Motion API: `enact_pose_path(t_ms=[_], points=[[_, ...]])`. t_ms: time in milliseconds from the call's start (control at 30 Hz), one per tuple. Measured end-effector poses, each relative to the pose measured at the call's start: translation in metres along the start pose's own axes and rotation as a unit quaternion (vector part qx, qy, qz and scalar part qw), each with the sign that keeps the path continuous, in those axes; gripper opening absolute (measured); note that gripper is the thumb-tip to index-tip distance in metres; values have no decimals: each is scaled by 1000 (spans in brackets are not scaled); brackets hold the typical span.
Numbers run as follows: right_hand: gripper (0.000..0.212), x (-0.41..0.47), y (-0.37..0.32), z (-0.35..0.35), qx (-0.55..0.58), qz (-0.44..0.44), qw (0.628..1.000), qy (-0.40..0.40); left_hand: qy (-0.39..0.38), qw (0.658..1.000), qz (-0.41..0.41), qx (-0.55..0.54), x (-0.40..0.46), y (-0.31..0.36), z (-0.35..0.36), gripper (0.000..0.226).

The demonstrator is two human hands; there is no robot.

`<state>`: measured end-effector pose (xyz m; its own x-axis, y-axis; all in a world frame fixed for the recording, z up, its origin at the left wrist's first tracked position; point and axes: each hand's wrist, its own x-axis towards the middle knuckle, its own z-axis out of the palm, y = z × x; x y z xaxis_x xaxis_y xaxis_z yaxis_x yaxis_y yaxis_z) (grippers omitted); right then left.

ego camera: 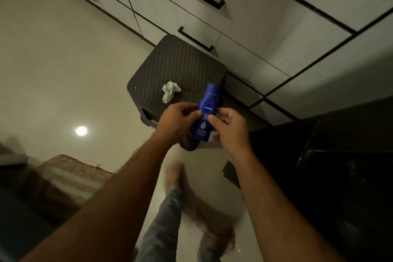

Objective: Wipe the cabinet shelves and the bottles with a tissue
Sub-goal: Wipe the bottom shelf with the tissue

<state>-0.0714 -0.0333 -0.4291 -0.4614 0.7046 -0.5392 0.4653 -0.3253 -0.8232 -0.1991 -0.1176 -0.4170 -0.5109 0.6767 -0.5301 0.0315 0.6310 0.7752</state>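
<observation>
One blue plastic lotion bottle [204, 112], upright, pinched between left hand [177, 120] and right hand [230, 126] above dark woven-pattern stool [180, 66]. Crumpled white tissue [170, 91] lies unheld on stool, seemingly parked for inspection; pale handled cabinet drawers [244, 34] behind.

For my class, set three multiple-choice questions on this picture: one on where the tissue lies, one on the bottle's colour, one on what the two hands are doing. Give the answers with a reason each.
1. Where is the crumpled tissue?
A. On the dark textured stool
B. In the left hand
C. On the floor

2. What colour is the bottle?
A. White
B. Blue
C. Green

3. How is the bottle held?
A. By the left hand only
B. It stands on the stool unheld
C. By both hands

Answers:
1 A: the tissue lies on the stool, apart from the hands.
2 B: the bottle is blue with white print.
3 C: the left hand and right hand both pinch its sides.
</observation>
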Motion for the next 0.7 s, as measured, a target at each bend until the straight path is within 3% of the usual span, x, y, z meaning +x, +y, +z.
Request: enact_pose_path(t_ms=[200,367,700], points=[[34,85,-8,38,23,56,998,18,-18,996,8,89,93,-9,-25,33],[29,150,-2,53,16,67,996,50,-44,995,-4,92,158,-16,-33,36],[36,206,-1,64,-114,30,989,85,31,990,46,133,194,-41,-78,29]])
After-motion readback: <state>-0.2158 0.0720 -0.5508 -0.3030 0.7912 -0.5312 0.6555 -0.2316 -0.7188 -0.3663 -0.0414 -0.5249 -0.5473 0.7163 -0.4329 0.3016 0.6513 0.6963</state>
